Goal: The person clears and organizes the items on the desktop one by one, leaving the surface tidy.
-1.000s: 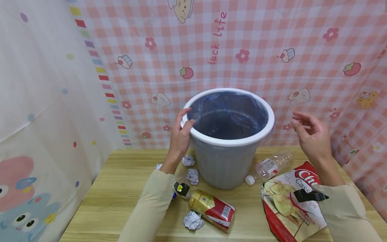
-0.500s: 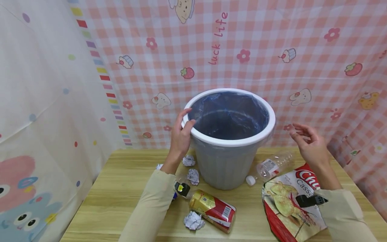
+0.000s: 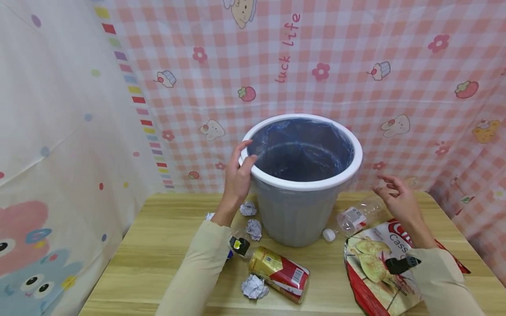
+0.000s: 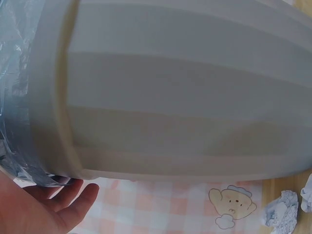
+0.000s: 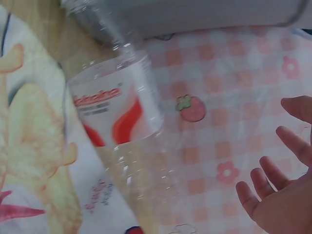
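Note:
A grey trash can with a white rim and a clear bluish liner stands upright at the back of the table. My left hand grips its rim on the left side; in the left wrist view, the fingers curl in under the rim beside the liner. My right hand holds nothing, its fingers relaxed and apart in the air right of the can. Below it lies a clear plastic bottle on its side, cap toward the can. A red and white chip bag lies flat, partly covered by my right forearm.
A gold and red drink can lies in front of the trash can. Crumpled paper balls sit on the wooden table, some partly hidden behind my left forearm. A checkered cloth hangs behind.
My right hand has moved down and slightly left, toward the clear bottle. My left hand keeps its grip on the trash can's rim.

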Tool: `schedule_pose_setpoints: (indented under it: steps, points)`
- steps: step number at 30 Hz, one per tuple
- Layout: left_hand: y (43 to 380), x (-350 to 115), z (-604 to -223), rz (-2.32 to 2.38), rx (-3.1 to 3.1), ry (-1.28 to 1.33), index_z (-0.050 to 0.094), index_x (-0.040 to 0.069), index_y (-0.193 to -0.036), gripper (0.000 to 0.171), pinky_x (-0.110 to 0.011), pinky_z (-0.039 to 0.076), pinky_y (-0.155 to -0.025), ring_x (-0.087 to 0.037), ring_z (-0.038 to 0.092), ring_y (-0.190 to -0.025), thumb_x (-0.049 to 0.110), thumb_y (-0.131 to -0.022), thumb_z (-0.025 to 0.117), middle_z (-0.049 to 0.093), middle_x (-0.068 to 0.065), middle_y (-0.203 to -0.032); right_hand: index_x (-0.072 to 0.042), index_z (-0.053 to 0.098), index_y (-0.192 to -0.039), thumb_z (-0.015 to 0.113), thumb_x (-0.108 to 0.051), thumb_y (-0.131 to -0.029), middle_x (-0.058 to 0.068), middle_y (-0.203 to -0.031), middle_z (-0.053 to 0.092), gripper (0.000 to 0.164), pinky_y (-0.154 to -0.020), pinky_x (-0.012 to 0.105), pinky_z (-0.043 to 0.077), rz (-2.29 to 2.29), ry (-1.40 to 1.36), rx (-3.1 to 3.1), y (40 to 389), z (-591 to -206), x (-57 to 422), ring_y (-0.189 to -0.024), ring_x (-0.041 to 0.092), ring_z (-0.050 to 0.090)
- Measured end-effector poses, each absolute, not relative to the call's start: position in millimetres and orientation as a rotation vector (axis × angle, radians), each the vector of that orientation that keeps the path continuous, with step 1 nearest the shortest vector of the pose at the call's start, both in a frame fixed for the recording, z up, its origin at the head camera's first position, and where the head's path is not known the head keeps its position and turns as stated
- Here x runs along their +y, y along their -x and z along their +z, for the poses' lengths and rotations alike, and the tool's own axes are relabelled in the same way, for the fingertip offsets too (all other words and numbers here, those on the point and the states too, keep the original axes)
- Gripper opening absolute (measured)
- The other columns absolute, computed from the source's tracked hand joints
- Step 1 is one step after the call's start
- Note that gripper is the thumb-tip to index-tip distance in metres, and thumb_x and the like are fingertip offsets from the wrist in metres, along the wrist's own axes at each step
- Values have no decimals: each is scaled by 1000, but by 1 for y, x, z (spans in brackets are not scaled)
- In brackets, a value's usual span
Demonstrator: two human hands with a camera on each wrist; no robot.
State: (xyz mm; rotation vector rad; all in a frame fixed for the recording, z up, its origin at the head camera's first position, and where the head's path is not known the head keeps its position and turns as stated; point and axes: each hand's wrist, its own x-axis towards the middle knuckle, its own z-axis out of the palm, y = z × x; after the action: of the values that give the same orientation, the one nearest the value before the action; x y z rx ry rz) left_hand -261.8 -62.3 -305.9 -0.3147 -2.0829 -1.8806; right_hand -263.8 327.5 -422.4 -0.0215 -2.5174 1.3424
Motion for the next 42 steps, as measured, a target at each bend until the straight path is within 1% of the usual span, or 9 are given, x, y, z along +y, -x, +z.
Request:
schedule_pose_setpoints:
  steps: [2, 5, 7, 12, 16, 19, 27, 34, 42]
  points:
    - [259, -62, -303, -1879, -2083, 317, 49, 1, -139, 46, -45, 41, -107, -36, 48, -128, 13, -95, 49, 44, -17, -149, 1, 44, -143, 57, -30, -100, 30, -146, 35, 54, -91, 46, 44, 1330, -15, -2537, 266, -427, 329, -127, 48, 37]
    - [264, -63, -307, -1884, -2079, 321, 49, 1, -140, 46, -45, 41, -108, -35, 48, -129, 13, -96, 49, 44, -17, -149, 3, 44, -143, 57, -26, -100, 35, -148, 30, 54, -99, 69, 32, 1313, -68, -2574, 270, -432, 331, -130, 55, 31]
    - [272, -65, -314, -1887, -2071, 328, 50, 4, -140, 46, -43, 40, -108, -33, 48, -130, 15, -96, 50, 45, -15, -149, 5, 43, -143, 57, -26, -100, 36, -149, 27, 55, -98, 74, 28, 1310, -87, -2603, 271, -436, 331, -131, 58, 28]
    - [289, -67, -331, -1866, -2053, 337, 52, 12, -139, 45, -40, 41, -107, -26, 50, -128, 22, -96, 53, 47, -8, -148, 4, 39, -146, 56, -32, -100, 37, -148, 21, 61, -97, 76, 23, 1331, -53, -2671, 273, -441, 333, -133, 57, 21]
    - [289, -67, -331, -1864, -2066, 330, 52, 14, -140, 45, -41, 42, -107, -27, 50, -128, 22, -96, 52, 46, -7, -148, 5, 38, -146, 54, -33, -101, 35, -149, 25, 61, -101, 77, 19, 1317, -40, -2692, 275, -447, 336, -135, 56, 20]
    - [287, -66, -329, -1879, -2072, 328, 51, 12, -141, 45, -42, 41, -108, -29, 49, -130, 19, -97, 51, 44, -10, -150, 6, 38, -146, 54, -32, -101, 35, -149, 28, 60, -103, 76, 18, 1314, -50, -2699, 277, -451, 339, -136, 57, 21]
    - [262, -63, -306, -1879, -2093, 333, 48, 1, -141, 45, -45, 39, -109, -38, 46, -132, 12, -97, 49, 43, -18, -150, 8, 35, -147, 56, -28, -101, 37, -151, 26, 62, -105, 75, 18, 1364, -54, -2697, 282, -462, 346, -137, 59, 20]
    - [258, -63, -302, -1876, -2083, 333, 49, -1, -139, 44, -43, 38, -111, -38, 45, -133, 11, -96, 49, 44, -19, -149, 0, 21, -155, 54, -40, -101, 36, -157, 10, 75, -103, 78, 14, 1446, 13, -2801, 286, -468, 349, -140, 61, 10]
    - [260, -63, -304, -1867, -2084, 333, 49, -1, -139, 44, -43, 37, -111, -37, 45, -133, 11, -97, 48, 44, -19, -149, -4, 17, -157, 60, -42, -97, 35, -158, 7, 84, -104, 77, 18, 1459, 9, -2859, 288, -472, 348, -141, 60, 10]
